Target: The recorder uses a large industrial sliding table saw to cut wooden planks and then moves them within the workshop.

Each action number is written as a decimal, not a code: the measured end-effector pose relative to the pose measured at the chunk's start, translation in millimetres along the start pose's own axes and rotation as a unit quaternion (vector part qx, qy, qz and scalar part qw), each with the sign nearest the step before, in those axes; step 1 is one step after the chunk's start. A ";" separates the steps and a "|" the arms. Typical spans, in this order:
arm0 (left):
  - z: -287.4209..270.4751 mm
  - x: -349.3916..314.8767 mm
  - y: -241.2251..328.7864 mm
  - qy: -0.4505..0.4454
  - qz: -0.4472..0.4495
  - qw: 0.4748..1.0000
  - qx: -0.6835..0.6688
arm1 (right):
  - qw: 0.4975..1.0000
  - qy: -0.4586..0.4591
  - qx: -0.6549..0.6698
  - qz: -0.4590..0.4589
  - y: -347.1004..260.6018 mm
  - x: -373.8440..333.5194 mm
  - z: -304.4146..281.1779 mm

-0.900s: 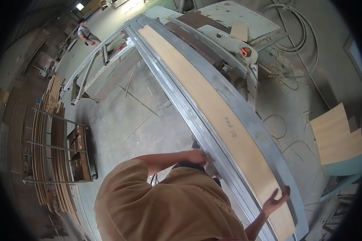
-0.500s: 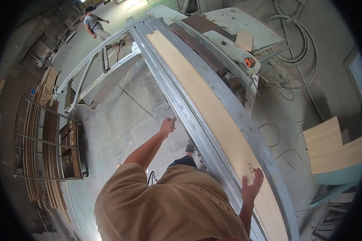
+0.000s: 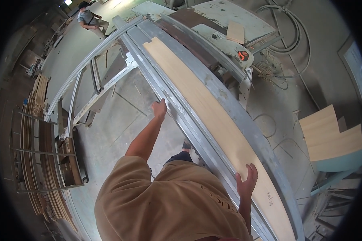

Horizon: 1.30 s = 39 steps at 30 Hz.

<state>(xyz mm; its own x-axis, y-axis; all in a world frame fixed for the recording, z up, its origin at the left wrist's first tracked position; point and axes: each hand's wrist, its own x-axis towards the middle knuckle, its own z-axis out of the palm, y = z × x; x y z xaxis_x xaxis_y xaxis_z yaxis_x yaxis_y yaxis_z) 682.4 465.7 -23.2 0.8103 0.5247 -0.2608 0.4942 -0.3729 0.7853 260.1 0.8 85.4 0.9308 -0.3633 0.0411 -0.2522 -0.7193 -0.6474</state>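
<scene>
A long pale wooden board [image 3: 205, 108] with a notch at its far end lies along a grey metal machine table [image 3: 229, 104]. My right hand [image 3: 247, 180] is over the near part of the board, fingers spread and curved. Whether its fingertips press on the wood is hard to tell. Farther forward, my left hand [image 3: 159, 108] is at the left edge of the silvery metal rail [image 3: 177, 110] beside the board, its fingers curled onto that edge. Small handwritten marks show on the board near my right hand.
An orange and black tape measure [image 3: 242, 55] and a small wood piece [image 3: 235, 32] sit on the machine top. A metal frame [image 3: 78, 90] extends left. Stacked strips [image 3: 36, 140] stand in a rack. Cut panels [image 3: 330, 134] lie right. Another person [image 3: 91, 20] stands far left.
The board has slid toward me along the table, its marks now nearer than my right hand. My left hand has moved forward onto the rail's edge. The view has shifted slightly.
</scene>
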 end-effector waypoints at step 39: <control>-18.1 277.3 114.7 0.082 -0.058 0.995 0.003 | 0.933 -0.125 -0.336 0.021 -139.3 164.2 134.5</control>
<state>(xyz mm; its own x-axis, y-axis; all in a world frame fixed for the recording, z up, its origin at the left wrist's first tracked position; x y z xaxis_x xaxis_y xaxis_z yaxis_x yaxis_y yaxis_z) 958.2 582.3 4.7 0.6851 0.6827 -0.2542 0.5841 -0.3063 0.7517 483.7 121.0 80.0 0.9279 -0.3104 -0.2064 -0.3209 -0.9469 -0.0184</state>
